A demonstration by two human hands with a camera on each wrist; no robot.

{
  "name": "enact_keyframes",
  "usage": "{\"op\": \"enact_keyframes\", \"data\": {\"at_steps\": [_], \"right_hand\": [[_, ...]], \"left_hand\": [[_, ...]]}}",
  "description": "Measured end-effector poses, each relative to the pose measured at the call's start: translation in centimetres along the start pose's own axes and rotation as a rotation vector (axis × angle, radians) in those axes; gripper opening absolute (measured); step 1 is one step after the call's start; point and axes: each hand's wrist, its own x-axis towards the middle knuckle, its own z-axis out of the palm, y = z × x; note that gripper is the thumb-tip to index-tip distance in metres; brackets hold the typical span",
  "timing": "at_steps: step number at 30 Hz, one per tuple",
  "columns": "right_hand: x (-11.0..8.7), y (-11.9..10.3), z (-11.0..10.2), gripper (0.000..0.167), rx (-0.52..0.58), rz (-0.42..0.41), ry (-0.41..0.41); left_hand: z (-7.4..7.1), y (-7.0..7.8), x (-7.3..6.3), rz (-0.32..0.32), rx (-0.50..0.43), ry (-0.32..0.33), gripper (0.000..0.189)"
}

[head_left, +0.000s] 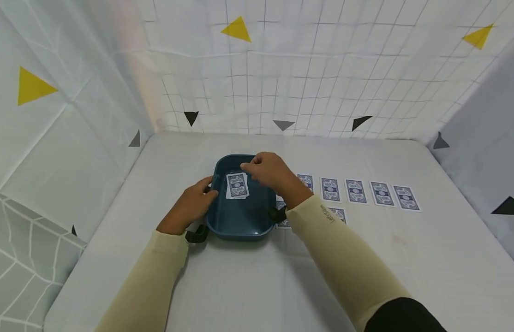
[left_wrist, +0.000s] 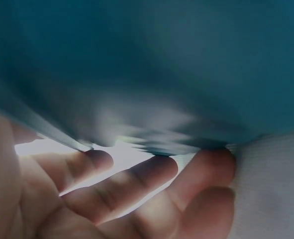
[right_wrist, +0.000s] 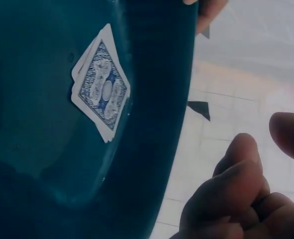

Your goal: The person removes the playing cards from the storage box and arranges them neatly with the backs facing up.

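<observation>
A dark teal tray (head_left: 240, 221) sits on the white table with a small stack of blue-backed playing cards (head_left: 237, 185) lying face down in it. My left hand (head_left: 193, 203) holds the tray's left side, thumb at the rim. In the left wrist view its fingers (left_wrist: 137, 181) lie against the outer wall. Over the tray's far right part is my right hand (head_left: 273, 173), fingers loosely bent, nothing held. The right wrist view shows a gap between its thumb (right_wrist: 288, 134) and forefinger. The top card (right_wrist: 107, 87) overlaps others slightly out of line.
Right of the tray, several face-down cards (head_left: 355, 191) lie in a row across the table. A nearer row shows a card (head_left: 338, 214) partly covered by my right sleeve (head_left: 344, 249). White sheeting (head_left: 307, 83) with a grid pattern hangs behind the table.
</observation>
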Motion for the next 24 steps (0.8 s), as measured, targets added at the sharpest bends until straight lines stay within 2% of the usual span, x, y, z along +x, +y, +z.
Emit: {"op": "enact_keyframes", "data": {"at_steps": [6,9,12,17,20,24], "right_hand": [[1.5,-0.1,1.7,0.044,-0.213,-0.033,0.011],[2.3,-0.2,2.6,0.05,-0.305,-0.018,-0.018],[3.1,-0.2,3.2,0.051,-0.397,-0.007,0.002],[3.8,0.5,3.8,0.046,-0.432,-0.005,0.056],[3.7,0.8,4.0,0.037,-0.434,0.003,0.038],[3.5,1.0,4.5,0.033,-0.448,0.022,0.003]], "left_hand": [[-0.2,0.0,0.0,0.0,0.007,-0.001,0.062],[-0.1,0.1,-0.1,0.011,0.005,-0.006,0.062],[-0.1,0.2,-0.1,0.023,-0.001,-0.001,0.062],[-0.2,0.3,0.0,0.032,0.001,0.011,0.062],[-0.1,0.2,0.0,0.033,-0.004,0.012,0.062],[0.1,0.0,-0.2,0.036,-0.003,0.009,0.061]]}}
